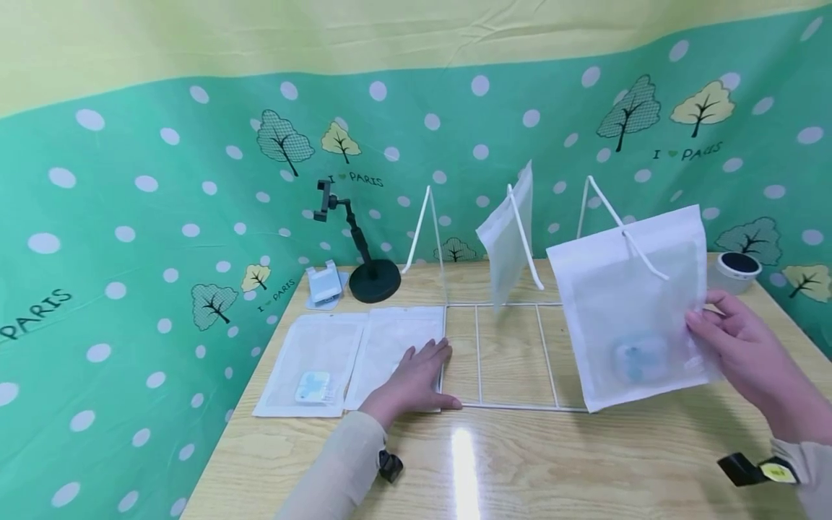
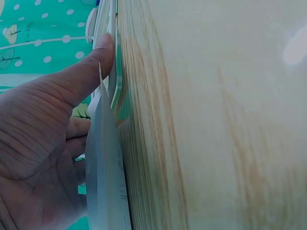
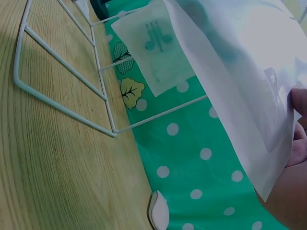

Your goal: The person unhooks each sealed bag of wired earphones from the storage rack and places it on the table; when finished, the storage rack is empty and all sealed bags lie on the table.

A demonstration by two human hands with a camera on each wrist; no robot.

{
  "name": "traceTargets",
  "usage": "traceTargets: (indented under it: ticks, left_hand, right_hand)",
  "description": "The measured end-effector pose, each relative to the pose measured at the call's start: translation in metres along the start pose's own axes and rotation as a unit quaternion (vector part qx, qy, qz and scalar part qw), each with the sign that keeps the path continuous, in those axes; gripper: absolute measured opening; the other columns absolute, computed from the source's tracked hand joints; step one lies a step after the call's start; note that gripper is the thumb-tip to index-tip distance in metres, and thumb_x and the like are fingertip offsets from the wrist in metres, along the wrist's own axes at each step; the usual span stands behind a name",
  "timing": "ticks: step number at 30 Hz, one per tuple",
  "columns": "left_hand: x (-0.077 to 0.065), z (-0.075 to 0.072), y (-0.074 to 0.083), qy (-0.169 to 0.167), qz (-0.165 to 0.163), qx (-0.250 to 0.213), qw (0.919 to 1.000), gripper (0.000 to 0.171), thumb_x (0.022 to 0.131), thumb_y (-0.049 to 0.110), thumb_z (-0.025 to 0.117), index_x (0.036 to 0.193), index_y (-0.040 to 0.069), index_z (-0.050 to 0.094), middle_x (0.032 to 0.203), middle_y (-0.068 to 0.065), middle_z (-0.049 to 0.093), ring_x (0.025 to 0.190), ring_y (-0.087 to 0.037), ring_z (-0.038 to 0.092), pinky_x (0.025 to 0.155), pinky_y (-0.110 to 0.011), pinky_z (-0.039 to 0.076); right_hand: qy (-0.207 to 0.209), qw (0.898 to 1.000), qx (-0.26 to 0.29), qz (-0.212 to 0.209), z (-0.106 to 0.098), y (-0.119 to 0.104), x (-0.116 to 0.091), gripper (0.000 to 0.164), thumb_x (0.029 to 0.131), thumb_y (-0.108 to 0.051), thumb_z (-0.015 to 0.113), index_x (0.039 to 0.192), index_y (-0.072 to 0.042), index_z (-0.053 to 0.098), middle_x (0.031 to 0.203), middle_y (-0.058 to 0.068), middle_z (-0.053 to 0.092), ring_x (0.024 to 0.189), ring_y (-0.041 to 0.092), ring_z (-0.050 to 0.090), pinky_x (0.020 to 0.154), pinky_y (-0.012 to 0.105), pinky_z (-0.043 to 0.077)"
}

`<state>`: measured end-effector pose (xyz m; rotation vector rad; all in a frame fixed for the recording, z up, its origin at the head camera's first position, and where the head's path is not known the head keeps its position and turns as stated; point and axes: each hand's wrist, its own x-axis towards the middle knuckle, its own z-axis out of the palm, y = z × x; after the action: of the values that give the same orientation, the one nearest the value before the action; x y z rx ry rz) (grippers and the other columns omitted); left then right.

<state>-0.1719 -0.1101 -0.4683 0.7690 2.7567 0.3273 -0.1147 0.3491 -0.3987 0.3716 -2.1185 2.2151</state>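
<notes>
At the bottom of the head view, both sleeves come in from the lower edge over the wooden counter [image 1: 520, 462]. The left hand [image 1: 411, 379] lies low and left of centre, palm down, its fingers [image 1: 437, 352] straight and close together, pressing on the right one of two flat pouches [image 1: 393, 355] lying on the counter; the left wrist view shows the thumb against that pouch's edge where it meets the wood. Just beside it to the left lies the other flat pouch [image 1: 310, 365], with a small pale blue item inside near its lower edge.

At the right of the frame the right hand [image 1: 737, 345] holds a large white translucent pouch [image 1: 633, 310] upright by its right edge, the fingers [image 1: 703, 325] curled round that edge and pinching it. Its lower corner is close to the counter; whether it touches cannot be told. A bluish round item shows through the lower part. The pouch stands against the right-hand upright of a white wire rack [image 1: 507, 357], whose flat grid lies on the counter between the two hands.

Further back, a smaller pouch [image 1: 508, 242] hangs on the rack's middle upright, and the left upright is bare. At the far left of the counter stand a black phone stand [image 1: 364, 267] and a small blue-white object [image 1: 324, 284]; at the far right sits a round white container with a dark top [image 1: 736, 271]. A green dotted backdrop [image 1: 162, 217] with trees closes the scene.
</notes>
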Motion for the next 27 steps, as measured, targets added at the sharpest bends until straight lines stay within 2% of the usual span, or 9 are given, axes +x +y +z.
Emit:
traceTargets:
  ticks: [4,10,13,17,22,27]
  left_hand:
    - [0.0,-0.001,0.0,0.001,-0.001,-0.002,1.0,0.102,0.074,0.061,0.075,0.152,0.01,0.033,0.161,-0.006,0.022,0.147,-0.027,0.018,0.117,-0.053,0.014]
    - [0.001,0.0,-0.001,0.001,-0.001,-0.004,1.0,0.102,0.074,0.062,0.074,0.152,0.01,0.033,0.161,-0.006,0.022,0.147,-0.027,0.018,0.117,-0.053,0.014]
    - [0.001,0.0,-0.002,0.0,-0.001,-0.007,1.0,0.102,0.074,0.062,0.074,0.152,0.01,0.033,0.161,-0.006,0.022,0.147,-0.027,0.018,0.117,-0.053,0.014]
    - [0.001,0.001,-0.001,0.002,0.001,-0.009,1.0,0.102,0.074,0.062,0.074,0.152,0.01,0.033,0.161,-0.006,0.022,0.147,-0.027,0.018,0.117,-0.053,0.014]
    - [0.001,0.001,-0.002,0.001,0.0,-0.006,1.0,0.102,0.074,0.062,0.074,0.152,0.011,0.033,0.161,-0.006,0.022,0.147,-0.027,0.018,0.117,-0.053,0.015]
    - [0.001,0.001,-0.002,0.002,-0.001,-0.005,1.0,0.102,0.074,0.062,0.074,0.152,0.011,0.034,0.16,-0.006,0.023,0.147,-0.027,0.019,0.117,-0.054,0.015]
  right_hand:
    - [0.006,1.0,-0.026,0.008,-0.004,-0.002,-0.009,0.031,0.102,0.003,0.04,0.127,-0.012,0.048,0.109,-0.005,0.07,0.091,0.009,0.067,0.064,0.028,0.057]
    - [-0.032,0.999,-0.019,0.001,-0.013,-0.004,-0.019,0.033,0.102,0.006,0.035,0.126,-0.012,0.049,0.113,-0.003,0.071,0.093,0.012,0.07,0.061,0.032,0.058]
    - [-0.04,0.999,-0.022,0.002,-0.016,-0.005,-0.025,0.033,0.102,0.007,0.035,0.124,-0.012,0.05,0.112,-0.004,0.071,0.093,0.011,0.069,0.062,0.03,0.057]
    - [-0.023,0.999,-0.033,-0.008,-0.02,-0.006,-0.032,0.032,0.1,0.011,0.037,0.118,-0.011,0.052,0.106,-0.003,0.073,0.091,0.009,0.069,0.063,0.025,0.055]
    - [-0.005,0.999,-0.007,-0.041,-0.025,-0.009,-0.038,0.035,0.098,0.016,0.037,0.114,-0.008,0.056,0.098,0.002,0.075,0.09,0.008,0.069,0.064,0.019,0.051]
    - [-0.008,0.991,0.061,-0.116,-0.031,-0.006,-0.041,0.041,0.095,0.022,0.029,0.116,-0.001,0.055,0.096,0.005,0.075,0.09,0.013,0.07,0.071,0.017,0.05]
